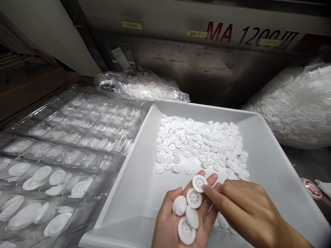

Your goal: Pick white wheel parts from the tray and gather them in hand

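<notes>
My left hand (165, 217) is palm up over the near part of a grey-white tray (124, 193), with several white plastic gear wheels (186, 230) lying across its palm and fingers. Some show their spokes; a domed one (179, 205) shows a smooth face. My right hand (250, 206) comes in from the right, its index fingertip touching the topmost wheel (199, 183). Its other fingers are curled and its thumb is hidden, so anything inside them cannot be made out. Beyond my hands, a heap of similar small wheels (196, 137) covers the far part of the tray.
Stacked clear plastic trays (62, 148) with white parts in their pockets stand at the left. A clear bag (144, 86) of white parts lies behind the tray; a bulging one (297, 106) sits at the right. A machine panel (176, 58) closes off the back.
</notes>
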Demonstrator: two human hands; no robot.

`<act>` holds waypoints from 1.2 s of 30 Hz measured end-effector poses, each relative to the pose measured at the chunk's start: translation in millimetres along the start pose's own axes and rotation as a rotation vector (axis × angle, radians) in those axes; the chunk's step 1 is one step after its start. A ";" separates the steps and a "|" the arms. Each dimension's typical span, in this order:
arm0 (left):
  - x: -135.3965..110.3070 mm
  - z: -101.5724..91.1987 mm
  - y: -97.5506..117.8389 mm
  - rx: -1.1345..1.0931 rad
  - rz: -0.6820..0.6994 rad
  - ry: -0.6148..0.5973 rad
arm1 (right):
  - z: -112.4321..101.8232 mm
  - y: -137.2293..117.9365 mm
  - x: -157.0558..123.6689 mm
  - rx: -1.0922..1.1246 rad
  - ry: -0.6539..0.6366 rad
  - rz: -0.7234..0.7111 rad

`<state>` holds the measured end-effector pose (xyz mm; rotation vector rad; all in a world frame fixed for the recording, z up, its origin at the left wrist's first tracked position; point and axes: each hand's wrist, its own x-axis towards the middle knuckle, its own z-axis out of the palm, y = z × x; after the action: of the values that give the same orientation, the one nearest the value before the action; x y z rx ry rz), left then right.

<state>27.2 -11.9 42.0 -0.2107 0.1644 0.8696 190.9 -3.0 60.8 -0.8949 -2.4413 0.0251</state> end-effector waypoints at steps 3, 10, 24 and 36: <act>-0.5 2.4 0.6 0.006 -0.014 -0.022 | -3.7 -0.2 3.1 -0.023 -0.002 -0.017; 0.2 1.4 0.9 0.027 -0.015 -0.069 | -8.8 -1.1 3.5 -0.077 0.010 -0.063; -0.8 -4.8 -0.4 0.031 0.026 0.040 | -1.3 4.3 -4.1 0.014 0.008 0.123; -4.0 -5.6 5.1 0.044 -0.019 -0.026 | -12.1 -7.1 7.4 0.197 0.056 0.250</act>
<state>20.4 -13.1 36.9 -0.1601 0.1570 0.8488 187.9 -6.0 76.1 -1.0882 -2.2154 0.3199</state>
